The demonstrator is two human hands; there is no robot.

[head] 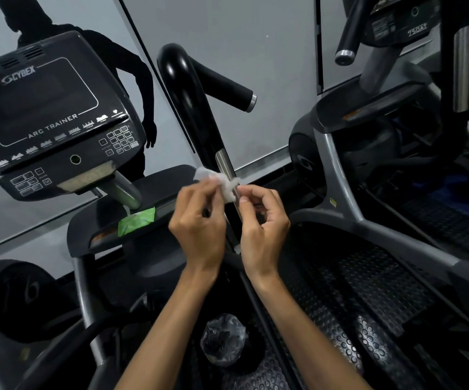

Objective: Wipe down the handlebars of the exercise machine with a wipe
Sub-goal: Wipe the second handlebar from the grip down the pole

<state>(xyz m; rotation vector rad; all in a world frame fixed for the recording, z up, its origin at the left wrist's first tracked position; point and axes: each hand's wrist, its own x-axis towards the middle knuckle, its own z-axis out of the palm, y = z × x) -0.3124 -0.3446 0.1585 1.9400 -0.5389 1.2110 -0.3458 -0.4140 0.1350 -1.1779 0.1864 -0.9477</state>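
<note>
Head cam: nearest us, our left hand (199, 220) and right hand (261, 218) both pinch the white wipe (222, 182), wrapped on the silver part of the black handlebar (194, 108). Farther back, a green wipe pack (136, 220) sits under the console (50, 114).

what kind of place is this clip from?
Most likely a gym: a Cybex Arc Trainer console, a second cardio machine alongside, and both hands holding a wipe around a handlebar.
</note>
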